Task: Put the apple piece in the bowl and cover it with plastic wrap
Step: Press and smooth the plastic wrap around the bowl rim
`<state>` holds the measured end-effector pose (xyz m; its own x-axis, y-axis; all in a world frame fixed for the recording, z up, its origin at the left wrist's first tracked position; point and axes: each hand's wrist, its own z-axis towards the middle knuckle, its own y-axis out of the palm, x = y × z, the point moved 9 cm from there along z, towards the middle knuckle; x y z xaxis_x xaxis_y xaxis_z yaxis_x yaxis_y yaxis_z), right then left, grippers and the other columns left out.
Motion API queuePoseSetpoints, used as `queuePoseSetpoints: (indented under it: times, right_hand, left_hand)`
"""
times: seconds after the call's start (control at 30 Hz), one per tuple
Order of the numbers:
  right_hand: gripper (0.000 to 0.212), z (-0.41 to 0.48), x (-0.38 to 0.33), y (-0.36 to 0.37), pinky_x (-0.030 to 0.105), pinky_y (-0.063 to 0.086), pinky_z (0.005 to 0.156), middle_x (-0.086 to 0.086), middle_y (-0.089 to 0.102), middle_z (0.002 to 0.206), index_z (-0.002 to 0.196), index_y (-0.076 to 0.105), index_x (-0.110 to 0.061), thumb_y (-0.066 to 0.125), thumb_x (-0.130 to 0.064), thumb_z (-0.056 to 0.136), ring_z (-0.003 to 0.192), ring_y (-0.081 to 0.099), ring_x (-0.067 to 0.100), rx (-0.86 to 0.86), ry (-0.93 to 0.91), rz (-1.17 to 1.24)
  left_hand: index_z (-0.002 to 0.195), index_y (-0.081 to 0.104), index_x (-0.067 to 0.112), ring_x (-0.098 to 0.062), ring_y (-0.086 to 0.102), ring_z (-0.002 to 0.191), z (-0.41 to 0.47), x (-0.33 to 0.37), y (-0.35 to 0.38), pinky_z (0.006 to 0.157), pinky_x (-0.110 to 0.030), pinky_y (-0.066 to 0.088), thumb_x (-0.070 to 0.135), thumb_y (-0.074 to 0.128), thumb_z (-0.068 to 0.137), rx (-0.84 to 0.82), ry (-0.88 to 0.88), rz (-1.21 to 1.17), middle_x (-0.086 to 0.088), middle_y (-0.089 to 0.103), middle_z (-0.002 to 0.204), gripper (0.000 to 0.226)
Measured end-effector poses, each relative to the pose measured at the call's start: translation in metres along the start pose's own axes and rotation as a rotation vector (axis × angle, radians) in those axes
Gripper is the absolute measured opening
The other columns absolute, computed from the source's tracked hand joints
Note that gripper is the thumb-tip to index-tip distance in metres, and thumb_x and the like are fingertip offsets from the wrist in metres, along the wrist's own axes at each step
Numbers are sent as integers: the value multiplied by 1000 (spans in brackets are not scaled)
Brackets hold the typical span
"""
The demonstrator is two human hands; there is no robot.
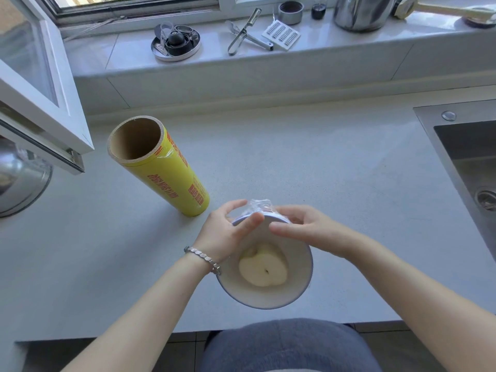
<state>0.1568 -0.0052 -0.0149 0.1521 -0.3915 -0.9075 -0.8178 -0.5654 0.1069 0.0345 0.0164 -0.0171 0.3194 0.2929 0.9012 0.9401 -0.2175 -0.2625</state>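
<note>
Seen from above, looking down over a pale speckled countertop [308, 162]. At far left, part of a shiny metal pot [18, 181] under an open white window frame [40, 84]. Right of that, a yellow roll of plastic wrap [163, 167] with red lettering, standing upright on the counter, its hollow cardboard core facing the camera. Behind, on the windowsill, from left to right: a round metal lid [175, 42] holding small dark parts, a metal peeler [243, 32], a small white grater [281, 34], a metal jar cap [290, 12] and a steel kettle [361, 12]. Near the front edge of the counter, just right of the roll, a white bowl [298, 285] with a thin blue rim, tipped slightly toward the camera, with a pale peeled apple piece [263, 268] lying cut face up inside. Left hand [228, 229], a silver bracelet [202, 259] at the wrist, curled at the bowl's far left rim, fingers pressing on clear plastic wrap [260, 205] bunched at the far edge. Right hand [303, 226] at the far right rim, fingertips pinching the same film. Whether the film spans the whole mouth of the bowl cannot be told. At far right, the corner of a steel sink [467, 151] set into the counter.
</note>
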Motion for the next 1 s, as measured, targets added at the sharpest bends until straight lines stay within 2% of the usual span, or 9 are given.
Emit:
queuePoseSetpoints:
  times: [0.13, 0.2, 0.27, 0.33, 0.43, 0.53, 0.63, 0.77, 1.0]
  right_hand:
    - [32, 2, 10, -11, 24, 53, 76, 0, 72, 95, 106, 67, -19, 54, -32, 80, 87, 67, 13, 179, -51, 179]
    - [31, -1, 18, -15, 22, 52, 73, -1, 72, 92, 103, 67, -18, 53, -32, 80, 84, 66, 12, 270, -64, 279]
    - [22, -4, 24, -14, 18, 51, 63, -3, 72, 87, 101, 66, -21, 55, -31, 85, 77, 67, 9, 298, -52, 319]
    - [15, -5, 25, -10, 15, 48, 55, -1, 68, 80, 94, 63, -24, 56, -33, 84, 65, 64, 7, 287, 15, 272]
    - [27, -1, 19, -15, 19, 44, 60, -2, 61, 73, 78, 62, -21, 60, -47, 69, 62, 56, 8, 316, 67, 181]
    - [16, 3, 7, -25, 16, 41, 58, 0, 62, 68, 69, 63, -17, 69, -29, 77, 57, 53, 5, 360, 69, -7]
    - [18, 6, -5, -29, 13, 44, 54, -3, 59, 58, 64, 61, -14, 65, -16, 82, 49, 52, 0, 393, -1, -36]
    - [22, 4, -12, -44, 14, 41, 43, -8, 58, 47, 61, 58, -14, 64, -13, 83, 40, 47, 0, 539, -85, 42]
    - [27, 13, 7, -45, 17, 36, 42, -2, 56, 51, 58, 56, -15, 65, -16, 83, 36, 42, 0, 613, 10, 69]
  left_hand:
    - [106, 63, 20, -13, 69, 73, 5, -17, -2, 77, -32, 55, 60, 68, 44, -61, -143, -101, 0, 73, 78, 73]
    - [91, 70, 21, -15, 68, 76, -1, -28, 2, 78, -32, 53, 57, 70, 58, -128, -218, -145, 5, 73, 77, 49]
    - [81, 71, 21, -18, 68, 77, -9, -38, 8, 79, -36, 53, 60, 66, 64, -139, -303, -243, 3, 74, 77, 42]
    - [75, 70, 18, -20, 66, 72, -12, -45, 5, 73, -34, 53, 60, 58, 58, -32, -332, -259, -2, 71, 74, 47]
    - [68, 59, 8, -18, 48, 66, -14, -44, -4, 58, -29, 40, 74, 62, 56, 87, -234, -145, -7, 53, 71, 67]
    - [74, 61, 3, -16, 40, 68, -16, -41, -5, 61, -28, 32, 70, 56, 46, 81, -138, -70, -7, 45, 71, 73]
    - [71, 64, -8, -13, 39, 56, -16, -39, -10, 51, -24, 31, 67, 57, 44, 108, -89, -77, -4, 44, 60, 80]
    - [46, 64, 21, 0, 38, 40, -14, -28, -10, 42, -11, 32, 85, 62, 27, 91, -27, -127, 12, 44, 40, 67]
    - [49, 69, 27, -8, 44, 54, -9, -21, -8, 49, -18, 37, 91, 56, 28, 114, 32, -162, -3, 52, 60, 68]
